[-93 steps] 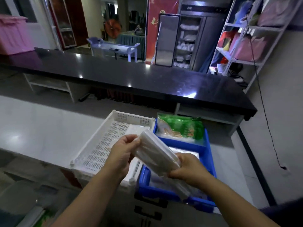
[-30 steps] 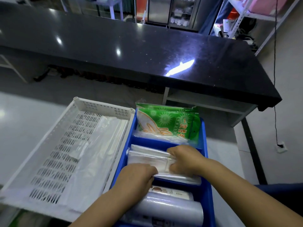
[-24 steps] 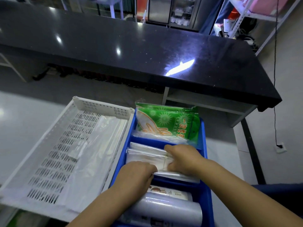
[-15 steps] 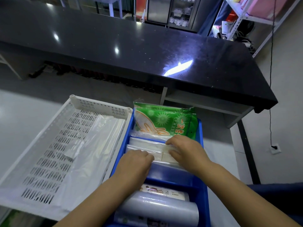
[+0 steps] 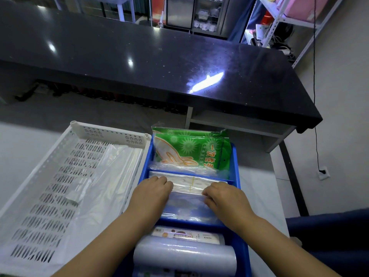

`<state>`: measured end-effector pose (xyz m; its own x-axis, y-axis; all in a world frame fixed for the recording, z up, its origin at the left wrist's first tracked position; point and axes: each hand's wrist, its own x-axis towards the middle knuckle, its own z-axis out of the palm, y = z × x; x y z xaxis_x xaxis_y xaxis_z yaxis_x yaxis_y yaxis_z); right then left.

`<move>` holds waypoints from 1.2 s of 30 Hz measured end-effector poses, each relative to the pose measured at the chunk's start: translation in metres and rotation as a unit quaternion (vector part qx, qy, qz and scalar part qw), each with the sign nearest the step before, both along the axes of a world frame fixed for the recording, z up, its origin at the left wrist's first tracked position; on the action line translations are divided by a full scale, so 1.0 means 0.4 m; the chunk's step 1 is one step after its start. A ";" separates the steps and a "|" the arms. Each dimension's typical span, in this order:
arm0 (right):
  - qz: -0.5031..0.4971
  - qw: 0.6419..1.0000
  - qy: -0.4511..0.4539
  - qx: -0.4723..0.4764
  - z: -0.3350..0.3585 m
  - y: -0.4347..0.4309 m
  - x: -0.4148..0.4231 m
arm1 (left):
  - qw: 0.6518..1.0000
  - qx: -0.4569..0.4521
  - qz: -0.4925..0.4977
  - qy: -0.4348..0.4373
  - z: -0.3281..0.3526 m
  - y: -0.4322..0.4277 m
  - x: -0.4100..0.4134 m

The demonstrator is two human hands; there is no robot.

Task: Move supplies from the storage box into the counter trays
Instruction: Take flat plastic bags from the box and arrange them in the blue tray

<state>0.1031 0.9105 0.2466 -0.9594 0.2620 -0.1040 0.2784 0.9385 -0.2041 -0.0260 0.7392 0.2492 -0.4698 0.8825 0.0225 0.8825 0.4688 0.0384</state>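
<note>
One wide-angle camera, worn on the person's head, faces forward and tilts steeply down. Both forearms enter from the bottom edge. The left hand and right hand sit near frame centre, close under the lens, their fingers curled on a clear flat plastic packet in the blue divided plastic tray. The white perforated plastic basket fills the lower left. Farther off, the black glossy surface spans the upper half, with a white metal shelving rack at top right.

Two bare forearms, uncovered to the frame's lower edge, bare left hand, bare right hand
</note>
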 end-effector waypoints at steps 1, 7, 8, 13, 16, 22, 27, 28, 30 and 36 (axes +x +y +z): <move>0.000 1.000 -0.001 0.004 0.000 0.001 -0.001 | 1.000 0.000 0.000 -0.002 0.001 0.001 -0.003; -0.014 0.999 0.002 0.051 0.010 0.017 0.005 | 1.000 -0.015 0.007 0.026 0.009 0.000 -0.034; -0.017 0.998 -0.001 0.054 0.012 0.022 0.005 | 0.999 -0.021 -0.002 0.034 0.007 0.000 -0.037; -0.011 0.998 -0.025 0.060 0.026 0.036 0.001 | 0.998 -0.012 -0.030 0.047 0.021 -0.004 -0.043; -0.005 0.999 0.011 0.048 0.046 0.047 -0.006 | 0.999 0.020 0.018 0.032 0.048 -0.021 -0.048; 0.040 0.996 0.058 0.046 0.073 0.053 -0.042 | 0.987 0.098 0.121 0.027 0.100 -0.080 -0.031; 0.137 0.987 0.066 0.045 0.066 0.002 -0.097 | 0.969 0.135 0.199 0.061 0.104 -0.167 0.023; 0.161 0.983 0.070 0.049 0.062 -0.012 -0.106 | 0.965 0.135 0.214 0.066 0.101 -0.187 0.034; 0.195 0.977 0.073 0.050 0.057 -0.042 -0.117 | 0.959 0.132 0.243 0.068 0.098 -0.228 0.059; 0.273 0.957 0.083 0.044 0.076 -0.174 -0.137 | 0.942 0.130 0.302 0.072 0.083 -0.374 0.119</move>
